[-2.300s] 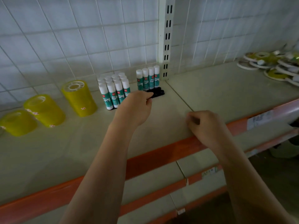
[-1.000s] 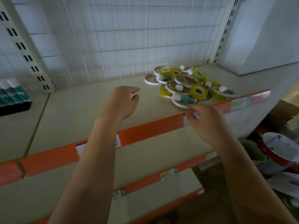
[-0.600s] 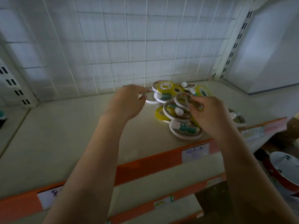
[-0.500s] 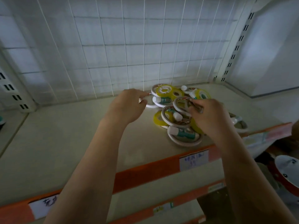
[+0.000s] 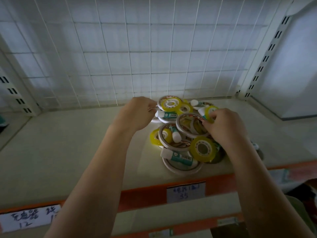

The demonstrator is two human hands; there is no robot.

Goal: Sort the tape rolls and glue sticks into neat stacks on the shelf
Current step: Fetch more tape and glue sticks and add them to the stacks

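Observation:
A jumbled pile of tape rolls and glue sticks lies on the cream shelf point(image 5: 72, 152), toward its back right. It holds yellow tape rolls point(image 5: 202, 149), thin white-rimmed tape rings point(image 5: 181, 166) and green-and-white glue sticks point(image 5: 178, 157). My left hand point(image 5: 137, 114) is at the pile's left edge, its fingers curled on a white-rimmed ring point(image 5: 155, 120) there. My right hand point(image 5: 223, 126) is over the pile's right side, pinching the rim of a thin white-rimmed ring point(image 5: 185, 124). Part of the pile is hidden under my right hand.
A white wire grid point(image 5: 137, 57) backs the shelf, with slotted uprights at the left point(image 5: 15, 93) and right point(image 5: 264, 60). The shelf's front edge is orange with paper price labels point(image 5: 186, 192). Lower shelves lie below.
The view swung right from the standing glue sticks and yellow rolls to this pile. Both hands reached into it; the right hand took hold of a white-rimmed ring, the left reached the pile's left edge.

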